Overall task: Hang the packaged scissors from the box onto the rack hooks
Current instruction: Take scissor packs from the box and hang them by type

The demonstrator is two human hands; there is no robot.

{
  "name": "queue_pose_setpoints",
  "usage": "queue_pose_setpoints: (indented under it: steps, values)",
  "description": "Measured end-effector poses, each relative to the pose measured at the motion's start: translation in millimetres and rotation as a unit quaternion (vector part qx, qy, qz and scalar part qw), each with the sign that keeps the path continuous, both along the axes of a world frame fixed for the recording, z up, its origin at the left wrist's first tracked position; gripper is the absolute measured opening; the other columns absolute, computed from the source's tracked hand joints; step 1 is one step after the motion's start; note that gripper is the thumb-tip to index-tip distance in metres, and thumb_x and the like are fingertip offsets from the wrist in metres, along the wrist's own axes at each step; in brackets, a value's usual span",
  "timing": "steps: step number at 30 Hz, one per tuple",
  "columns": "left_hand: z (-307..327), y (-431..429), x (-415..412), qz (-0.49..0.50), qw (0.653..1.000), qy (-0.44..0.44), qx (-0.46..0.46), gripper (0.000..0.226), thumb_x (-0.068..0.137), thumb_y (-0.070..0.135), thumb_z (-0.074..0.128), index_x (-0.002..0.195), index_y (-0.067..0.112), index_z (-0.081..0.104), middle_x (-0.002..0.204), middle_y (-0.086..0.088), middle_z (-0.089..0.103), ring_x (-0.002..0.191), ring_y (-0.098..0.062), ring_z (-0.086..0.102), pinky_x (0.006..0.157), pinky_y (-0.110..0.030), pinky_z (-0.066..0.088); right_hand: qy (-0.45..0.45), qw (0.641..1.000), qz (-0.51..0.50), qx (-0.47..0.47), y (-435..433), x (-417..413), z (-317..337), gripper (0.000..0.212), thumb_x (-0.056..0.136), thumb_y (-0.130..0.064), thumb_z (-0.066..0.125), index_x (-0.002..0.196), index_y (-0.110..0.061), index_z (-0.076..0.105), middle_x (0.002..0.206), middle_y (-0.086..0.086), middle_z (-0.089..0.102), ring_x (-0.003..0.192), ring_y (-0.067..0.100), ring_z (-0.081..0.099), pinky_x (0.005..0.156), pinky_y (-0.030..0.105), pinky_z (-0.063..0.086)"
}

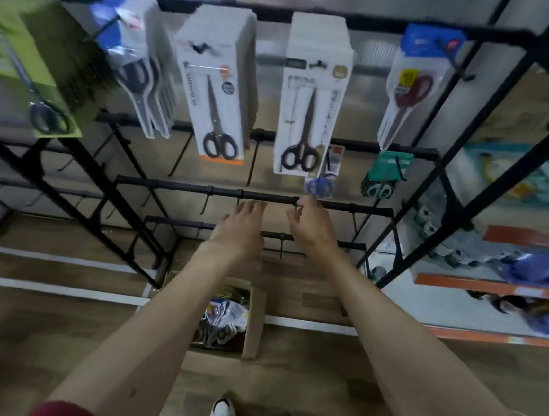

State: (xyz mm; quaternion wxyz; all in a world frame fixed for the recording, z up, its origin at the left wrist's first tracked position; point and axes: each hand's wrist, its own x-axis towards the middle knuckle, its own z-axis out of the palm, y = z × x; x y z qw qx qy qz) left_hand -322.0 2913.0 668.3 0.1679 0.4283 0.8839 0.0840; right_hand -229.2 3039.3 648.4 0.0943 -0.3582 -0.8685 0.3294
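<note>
Two hands: both stretched forward toward the lower bars of the black rack, neither carrying a pack.
Left hand [241, 228]: palm down, fingers straight and slightly spread, empty, fingertips just short of the third crossbar [174, 185].
Right hand [313, 226]: fingers loosely curled with nothing visible between them, tips at the same crossbar, just beneath the blue-handled scissors pack [323, 177].
Arms: bare forearms nearly straight, converging ahead of the body; dark red sleeve [62, 413] at the left elbow.
Blue-handled scissors pack: hanging from a second-row hook, partly behind the white pack of black-handled scissors [309, 110].
Cardboard box [253, 323]: open on the floor at the foot of the rack, below and between the forearms, with more packaged scissors [225, 317] lying loose inside.
Step in hand, as a judgement: between packs, with the next reach probably down into the box.
Doing it well: draw both hands back clear of the jutting empty hooks [206, 203] before lowering; lift a single pack by its top edge, hang hole uppermost; slide the hole fully over the hook's upturned tip before letting go.
Risk: snagging a neighbouring pack while withdrawing.
</note>
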Motion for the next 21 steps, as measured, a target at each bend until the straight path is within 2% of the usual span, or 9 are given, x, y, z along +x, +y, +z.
queue_pose_setpoints:
  steps: [2,4,8,11,14,17,18,21]
  values:
    - [8.8,-24.2,-8.5,0.022,1.000,-0.006,0.016,0.071,0.094,0.010,0.059,0.156,0.017,0.026,0.161,-0.006,0.030,0.150,-0.026,0.027,0.117,-0.049,0.035,-0.007,1.000,0.019,-0.003,-23.3,-6.8,6.1,0.027,0.100,-0.027,0.047,0.116,-0.005,0.051,0.107,0.014,0.059,0.105,0.034,0.058,0.073,0.034,0.037]
    - [8.7,-55.6,-19.1,0.040,0.999,-0.016,0.027,0.068,0.094,0.009,0.058,0.155,0.016,0.028,0.161,-0.005,0.031,0.149,-0.026,0.026,0.116,-0.049,0.036,-0.009,0.999,0.022,-0.024,-49.3,-15.8,8.6,0.029,0.102,-0.025,0.047,0.122,-0.005,0.051,0.117,0.014,0.059,0.111,0.033,0.057,0.079,0.034,0.040]
    - [4.1,-122.5,-56.6,0.058,0.998,-0.011,0.003,0.066,0.096,0.011,0.057,0.155,0.017,0.027,0.161,-0.001,0.029,0.150,-0.024,0.024,0.115,-0.047,0.037,-0.001,0.999,0.011,-0.037,-93.1,-50.4,9.5,0.002,0.103,-0.018,0.046,0.104,-0.017,0.045,0.100,0.004,0.056,0.095,0.026,0.059,0.073,0.033,0.045]
    - [10.5,-163.1,-101.2,0.070,0.998,0.002,0.003,0.062,0.097,0.010,0.056,0.152,0.017,0.030,0.158,-0.002,0.033,0.147,-0.026,0.029,0.113,-0.047,0.039,0.000,0.999,-0.010,-0.042,-123.5,-87.0,15.5,0.003,0.103,-0.018,0.047,0.101,-0.017,0.045,0.098,0.006,0.058,0.088,0.023,0.058,0.074,0.036,0.048]
    - [21.4,-190.9,-148.8,0.059,0.998,-0.015,-0.005,0.050,0.096,0.009,0.052,0.144,0.014,0.038,0.151,-0.007,0.039,0.141,-0.030,0.035,0.108,-0.048,0.041,0.002,0.998,-0.010,-0.061,-156.7,-126.2,17.5,0.010,0.102,-0.020,0.047,0.101,-0.010,0.049,0.101,0.010,0.058,0.097,0.030,0.059,0.076,0.039,0.047]
    - [22.8,-203.8,-183.9,0.062,0.997,-0.031,-0.016,0.047,0.095,0.008,0.052,0.141,0.012,0.041,0.147,-0.009,0.043,0.137,-0.033,0.039,0.107,-0.048,0.042,-0.004,0.996,-0.009,-0.087,-187.0,-155.4,14.3,0.032,0.102,-0.028,0.047,0.124,-0.006,0.053,0.119,0.007,0.056,0.114,0.027,0.055,0.089,0.037,0.045]
    - [19.9,-205.0,-190.1,0.054,0.998,-0.036,-0.020,0.048,0.095,0.008,0.052,0.142,0.012,0.041,0.148,-0.010,0.042,0.138,-0.033,0.039,0.108,-0.049,0.041,-0.005,0.995,-0.013,-0.098,-194.4,-160.4,11.9,0.033,0.102,-0.030,0.047,0.127,-0.008,0.051,0.120,0.005,0.055,0.114,0.026,0.054,0.088,0.036,0.045]
    - [0.7,-204.1,-197.1,0.026,0.998,-0.053,-0.027,0.047,0.100,0.008,0.047,0.146,0.010,0.039,0.151,-0.011,0.041,0.142,-0.032,0.036,0.113,-0.049,0.037,-0.016,0.993,-0.028,-0.115,-207.3,-166.0,-1.1,0.020,0.101,-0.030,0.048,0.110,-0.011,0.052,0.107,0.006,0.060,0.099,0.027,0.058,0.076,0.036,0.047]
